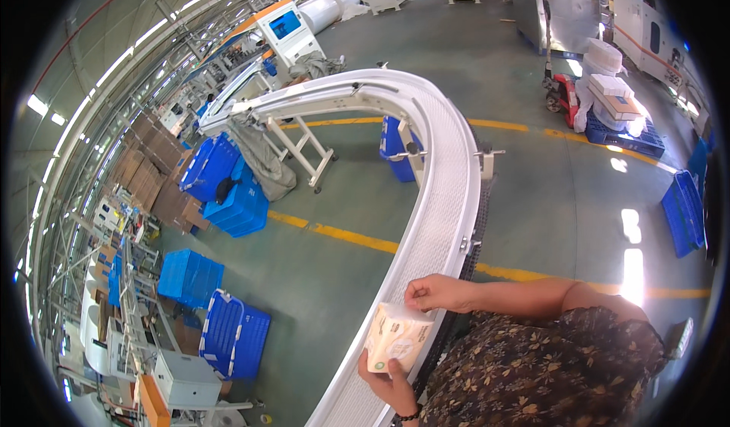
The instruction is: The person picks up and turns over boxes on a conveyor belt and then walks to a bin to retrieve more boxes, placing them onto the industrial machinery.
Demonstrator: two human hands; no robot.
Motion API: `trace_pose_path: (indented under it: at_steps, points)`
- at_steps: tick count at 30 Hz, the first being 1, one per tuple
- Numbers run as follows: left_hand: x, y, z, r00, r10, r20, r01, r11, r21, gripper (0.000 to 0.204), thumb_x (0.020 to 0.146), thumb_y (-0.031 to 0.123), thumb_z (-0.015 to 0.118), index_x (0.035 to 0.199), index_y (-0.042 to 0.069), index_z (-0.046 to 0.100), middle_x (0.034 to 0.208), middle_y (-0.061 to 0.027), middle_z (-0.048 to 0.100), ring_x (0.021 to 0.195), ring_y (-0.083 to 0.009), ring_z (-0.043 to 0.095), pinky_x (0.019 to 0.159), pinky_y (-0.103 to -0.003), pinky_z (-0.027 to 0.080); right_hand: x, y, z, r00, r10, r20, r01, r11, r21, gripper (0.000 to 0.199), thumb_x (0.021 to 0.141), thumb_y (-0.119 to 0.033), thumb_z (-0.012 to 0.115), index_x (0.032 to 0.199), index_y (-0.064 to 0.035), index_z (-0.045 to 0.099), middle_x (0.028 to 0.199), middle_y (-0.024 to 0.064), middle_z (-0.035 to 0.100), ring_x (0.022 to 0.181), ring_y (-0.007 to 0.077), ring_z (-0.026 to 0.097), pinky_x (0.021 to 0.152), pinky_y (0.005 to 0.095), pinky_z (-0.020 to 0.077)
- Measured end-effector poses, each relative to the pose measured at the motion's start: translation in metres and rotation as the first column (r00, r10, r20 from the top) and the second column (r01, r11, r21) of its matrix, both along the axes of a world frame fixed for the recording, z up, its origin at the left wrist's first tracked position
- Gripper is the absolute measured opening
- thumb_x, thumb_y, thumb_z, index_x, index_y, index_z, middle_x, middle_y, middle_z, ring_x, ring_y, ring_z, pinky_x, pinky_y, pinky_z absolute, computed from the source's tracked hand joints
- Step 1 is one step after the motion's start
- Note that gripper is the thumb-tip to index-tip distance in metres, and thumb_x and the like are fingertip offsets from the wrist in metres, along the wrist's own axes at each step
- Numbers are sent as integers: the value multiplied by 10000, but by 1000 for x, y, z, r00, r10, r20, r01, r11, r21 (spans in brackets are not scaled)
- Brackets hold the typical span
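Observation:
A cream-coloured soft tissue pack [398,339] with printing on its face is held up over the white conveyor belt. My left hand [389,386], with a dark bead bracelet at the wrist, grips its lower end, the thumb lying on the front. At the upper edge, my right hand [435,293] has its fingers pinched together on the pack's clear film end. The right fingertips partly hide what they pinch. Below the pack runs the conveyor [439,206], which curves away to the far left.
Blue crates [236,334] stand on the floor left of the belt, with another blue bin [397,149] inside the curve. Yellow lines [334,233] cross the green floor. At the far right are a red pallet jack [564,96] and a loaded blue pallet [631,138].

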State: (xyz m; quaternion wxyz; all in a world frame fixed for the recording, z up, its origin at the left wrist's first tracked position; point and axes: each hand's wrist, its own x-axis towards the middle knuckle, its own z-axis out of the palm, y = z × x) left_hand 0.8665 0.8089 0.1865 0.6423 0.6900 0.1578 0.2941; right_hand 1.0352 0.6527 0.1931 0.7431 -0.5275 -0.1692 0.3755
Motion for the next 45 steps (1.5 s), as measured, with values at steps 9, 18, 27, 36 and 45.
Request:
trace_pose_path:
  at_steps: [9, 18, 27, 36, 45]
  points:
    - [-11, 13, 2, 997, -70, -32, 68, 997, -37, 548, 936, 257, 614, 1347, -7, 368, 1332, -140, 408, 1195, -243, 448, 1024, -372, 368, -15, 2, 6, 989, -31, -147, 33, 999, 10, 222, 958, -234, 601, 1015, -21, 582, 926, -2, 578, 846, 79, 534, 770, 255, 468]
    - [-13, 38, 23, 705, 551, -446, -144, 728, 671, 789, 848, 264, 714, 1474, 54, 282, 700, -110, 635, 622, -205, 622, 578, -333, 473, 0, -48, -3, 905, -297, 305, 308, 951, 13, 138, 976, -141, 543, 938, -10, 521, 809, 26, 551, 754, 97, 527, 693, 254, 459]
    - [49, 18, -51, 808, 459, -369, 71, 547, 834, 250, 808, 152, 687, 961, -25, 599, 903, -193, 596, 749, -344, 582, 698, -384, 478, 13, -170, -15, 734, 108, 671, 45, 977, -207, 119, 922, -129, 585, 973, -21, 581, 913, 97, 604, 830, 194, 595, 746, 322, 483]
    - [260, -127, -21, 922, 81, -378, 341, 288, 895, 561, 891, 346, 631, 1381, 119, 480, 1374, -285, 440, 1286, -420, 402, 1072, -520, 289, 54, -329, -1, 742, -4, 670, 305, 893, -331, 108, 912, -150, 597, 974, -62, 601, 922, 96, 614, 842, 254, 616, 743, 350, 492]
    - [463, -235, -36, 913, 159, -376, 369, 72, 927, 526, 890, 413, 600, 1338, 144, 546, 1314, -198, 549, 1295, -361, 423, 1038, -559, 301, 35, -450, -37, 735, -446, 512, 671, 588, -451, 138, 913, -173, 597, 996, -63, 611, 924, 105, 639, 855, 273, 636, 750, 351, 501]
